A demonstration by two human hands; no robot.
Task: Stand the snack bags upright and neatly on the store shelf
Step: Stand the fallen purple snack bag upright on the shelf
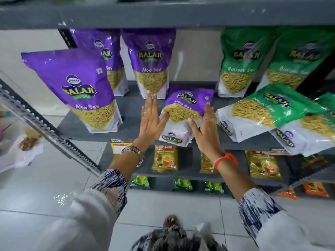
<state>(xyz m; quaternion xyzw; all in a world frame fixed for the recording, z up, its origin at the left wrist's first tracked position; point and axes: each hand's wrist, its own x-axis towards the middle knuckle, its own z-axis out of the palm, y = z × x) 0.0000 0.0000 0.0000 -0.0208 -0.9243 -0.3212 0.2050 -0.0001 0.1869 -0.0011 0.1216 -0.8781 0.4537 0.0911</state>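
A purple Aloo Sev bag (186,107) lies flat on the grey shelf (130,113), its base over the front edge. My left hand (151,120) presses its left side, thumb on the bag. My right hand (204,124) holds its right side, thumb on the front. Three purple bags stand upright: one at front left (79,87), two at the back (108,57) (150,60). Two green Ratlami Sev bags (243,60) (297,58) stand at the back right. Two more green bags (268,109) (311,131) lie tipped over at the front right.
A grey shelf board (163,13) runs close above the bags. A slotted metal upright (47,127) slants at the left. Lower shelves hold yellow tea packets (165,158), green packets (140,182) and orange packets (315,189). Tiled floor lies below.
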